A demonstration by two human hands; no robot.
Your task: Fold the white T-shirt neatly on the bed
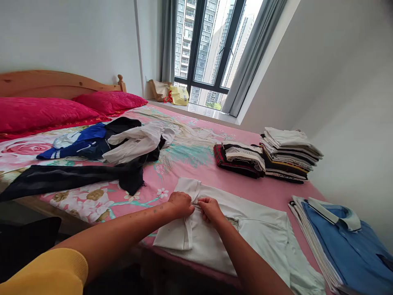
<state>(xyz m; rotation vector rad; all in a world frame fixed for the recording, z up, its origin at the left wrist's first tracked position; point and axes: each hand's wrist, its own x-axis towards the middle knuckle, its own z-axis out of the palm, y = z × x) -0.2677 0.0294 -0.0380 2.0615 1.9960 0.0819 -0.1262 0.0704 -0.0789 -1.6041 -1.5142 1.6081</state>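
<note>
A white shirt [258,237] lies spread along the near edge of the bed, its left end turned over so that a hem band shows. My left hand [181,204] is closed on the cloth at this turned-over end. Just right of it, my right hand [210,208] pinches the same hem between thumb and fingers. The two hands are close together, knuckles up. Part of a printed patch [232,222] shows beside my right wrist, and my right forearm covers some of the shirt.
Loose clothes [132,141] lie heaped on the left of the bed [190,164]. Folded stacks stand at the back right: dark and striped pieces [239,157] and a taller pile [288,153]. A blue collared shirt [344,241] tops another stack at right. Red pillows [46,112] are far left.
</note>
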